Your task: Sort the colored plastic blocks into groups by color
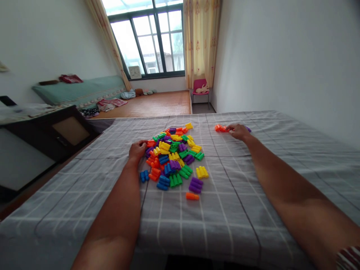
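A heap of plastic toy building blocks (174, 156), each like short tubes joined side by side, lies on the cloth in orange, yellow, green, blue and purple. My left hand (137, 149) is at the heap's far left side, its curled fingers closed at an orange block (151, 143). Well to the right of the heap, my right hand (237, 131) pinches the right end of a small group of orange blocks (221, 128). Just behind that hand, a purple block (248, 129) shows in part. The fingertips of both hands are small and partly hidden.
A grey checked cloth (222, 221) covers the table. Loose yellow (201, 172), purple (195, 185) and orange (192, 196) blocks lie at the heap's near right. A dark cabinet (64, 137) stands left; a low bed (157, 103) and pink chair (200, 87) are beyond.
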Tool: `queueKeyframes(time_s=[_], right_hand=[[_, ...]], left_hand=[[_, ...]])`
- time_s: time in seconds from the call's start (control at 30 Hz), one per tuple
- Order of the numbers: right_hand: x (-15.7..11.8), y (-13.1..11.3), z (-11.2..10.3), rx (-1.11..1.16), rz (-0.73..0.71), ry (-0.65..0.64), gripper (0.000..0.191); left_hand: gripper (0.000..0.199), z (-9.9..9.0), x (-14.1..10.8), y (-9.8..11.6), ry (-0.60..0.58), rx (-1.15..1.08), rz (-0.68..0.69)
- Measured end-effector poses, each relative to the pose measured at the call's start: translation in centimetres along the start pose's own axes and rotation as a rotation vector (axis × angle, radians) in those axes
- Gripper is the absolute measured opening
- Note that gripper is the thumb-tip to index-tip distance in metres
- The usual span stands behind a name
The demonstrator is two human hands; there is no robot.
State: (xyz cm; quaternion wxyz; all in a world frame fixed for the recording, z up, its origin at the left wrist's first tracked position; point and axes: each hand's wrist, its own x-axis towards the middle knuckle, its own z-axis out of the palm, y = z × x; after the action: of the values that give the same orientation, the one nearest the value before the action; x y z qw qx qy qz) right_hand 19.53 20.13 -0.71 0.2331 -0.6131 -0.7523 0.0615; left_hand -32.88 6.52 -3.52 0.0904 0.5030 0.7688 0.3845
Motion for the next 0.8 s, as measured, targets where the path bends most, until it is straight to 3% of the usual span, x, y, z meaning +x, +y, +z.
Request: queueKeyframes(time_s=[0.07, 0.2, 0.27, 0.33, 0.4, 0.5, 0.63, 0.8], right_hand=[[-0.3, -3.2, -0.9, 0.14, -0.13, -0.025, 0.028], [-3.0, -11.9, -1.1, 0.406, -0.481, -0.251, 0.025], [-5.0, -15.5, -0.4, 0.428, -0.649, -0.289, 0.025], [-6.7, -17.6, 0.7, 0.371, -0.764, -0.261, 0.026], [-7.6, -18.0, 1.9, 0.301, -0.776, -0.224, 0.028], [-6.9, -17.4, 3.3, 0.254, -0.639, -0.209, 0.031], [-3.5, -18.1, 4.8, 0.189, -0.54, -0.2, 0.032], [0.9, -22.0, 7.4, 0.044, -0.545, -0.19, 0.042]], left_hand=[[0.038, 0.1, 0.1, -0.2, -0.004, 0.0, -0.002], [0.037, 0.3, 0.1, -0.4, 0.004, 0.005, 0.002], [0.036, 0.3, 0.0, -0.3, 0.008, 0.007, 0.004], [0.036, 0.4, -0.1, -0.2, 0.006, 0.005, 0.005], [0.036, 0.4, -0.2, 0.0, 0.005, 0.003, -0.001], [0.035, 0.3, -0.5, 0.5, 0.015, 0.013, -0.001], [0.034, 0.2, -0.7, 1.1, 0.019, 0.02, 0.006], [0.032, 0.2, -0.9, 1.4, 0.009, 0.014, -0.004]])
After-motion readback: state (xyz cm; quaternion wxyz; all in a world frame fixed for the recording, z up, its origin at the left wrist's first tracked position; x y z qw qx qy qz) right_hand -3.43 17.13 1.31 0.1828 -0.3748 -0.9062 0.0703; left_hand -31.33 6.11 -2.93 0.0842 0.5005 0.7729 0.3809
